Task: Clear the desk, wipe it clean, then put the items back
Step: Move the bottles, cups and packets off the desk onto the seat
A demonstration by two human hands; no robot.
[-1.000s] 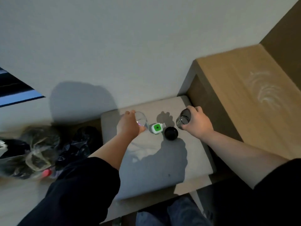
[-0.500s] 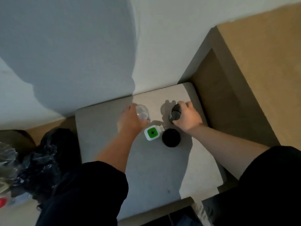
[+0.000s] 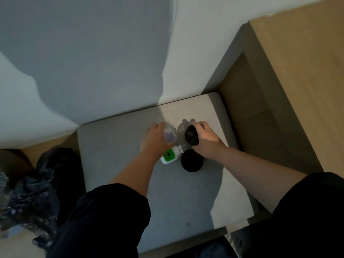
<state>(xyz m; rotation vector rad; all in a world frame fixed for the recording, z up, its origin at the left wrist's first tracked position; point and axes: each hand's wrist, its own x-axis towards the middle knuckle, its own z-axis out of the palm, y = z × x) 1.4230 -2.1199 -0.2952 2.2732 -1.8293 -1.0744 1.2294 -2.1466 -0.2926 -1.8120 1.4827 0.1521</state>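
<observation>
Left hand: the left hand (image 3: 153,139) is in at centre frame, fingers curled round the left side of a clear glass (image 3: 170,135).
Right hand: the right hand (image 3: 206,139) is just right of it, fingers wrapped over a dark cup (image 3: 191,135) from the right.
Glass and cup: side by side near the far edge of the grey surface (image 3: 115,149), almost touching. Whether they stand on it or hang just above it, I can't tell.
In the way: a green-and-white gadget (image 3: 169,155) lies directly below the glass in the frame, tucked against the left wrist. A black round lid (image 3: 191,163) lies flat just right of it, under the right wrist.
Far edge: the surface butts against a white wall (image 3: 111,53) in the upper frame, close behind both hands.
Right edge: a wooden top (image 3: 301,81) rises along the right of the frame, its side panel tight against the grey corner.
Left edge: a crumpled black bag (image 3: 48,175) sits on the floor at lower left, just off the surface.
Open room: bare grey shows left of the left hand and between the two forearms toward the lower frame.
</observation>
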